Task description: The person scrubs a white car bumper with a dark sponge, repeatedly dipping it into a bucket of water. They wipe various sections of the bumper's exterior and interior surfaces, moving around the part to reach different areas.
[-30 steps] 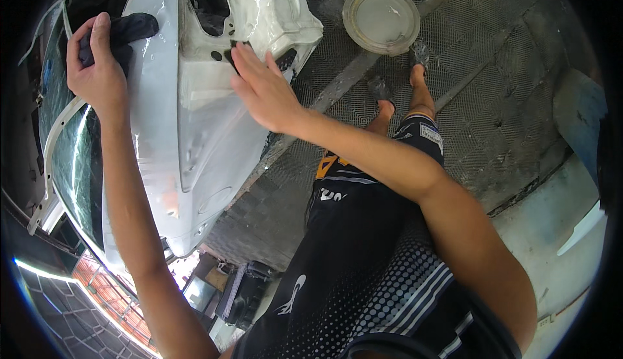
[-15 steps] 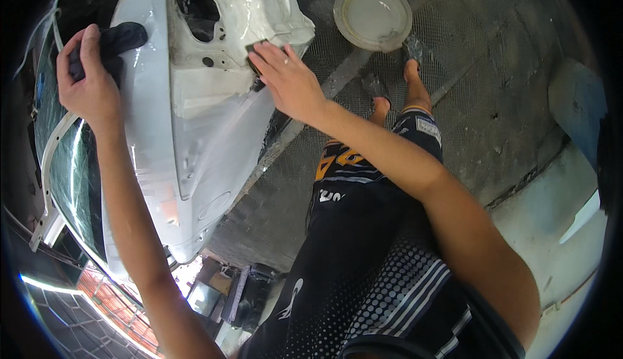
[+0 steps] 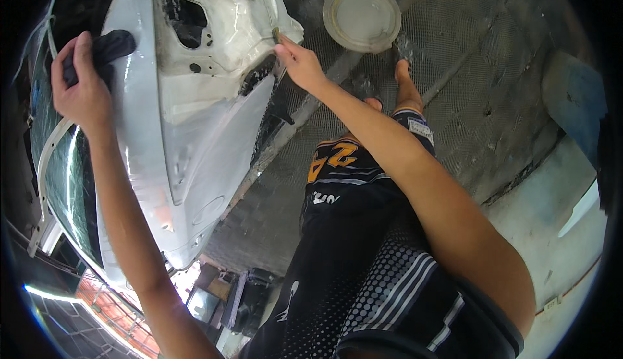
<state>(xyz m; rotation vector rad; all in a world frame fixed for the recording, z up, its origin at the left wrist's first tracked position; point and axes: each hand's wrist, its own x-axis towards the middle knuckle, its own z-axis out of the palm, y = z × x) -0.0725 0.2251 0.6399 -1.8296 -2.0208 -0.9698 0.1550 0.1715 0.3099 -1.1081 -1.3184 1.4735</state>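
Note:
A pale grey car body panel (image 3: 139, 109) stands at the left, joined to bare white metalwork (image 3: 233, 18) with a large dark hole. At its left edge my left hand (image 3: 84, 90) is closed around a soft dark cloth-like piece (image 3: 113, 47), which lies partly on the panel. My right hand (image 3: 304, 67) pinches a thin, greenish-brown pad (image 3: 277, 35) against the right edge of the white metal. Only a narrow edge of that pad shows, so its exact kind cannot be told.
A round, shallow basin (image 3: 361, 16) of cloudy liquid stands on the dark textured floor (image 3: 467, 80), near my feet. Car glass (image 3: 74, 184) borders the panel on the left. A blue-grey panel (image 3: 571, 106) leans at the far right. Dark boxy things (image 3: 250, 297) lie below the panel.
My right hand has gone from lying flat with spread fingers on the metal to pinching the pad at the metal's edge, slightly farther up. My left hand keeps its grip on the dark piece.

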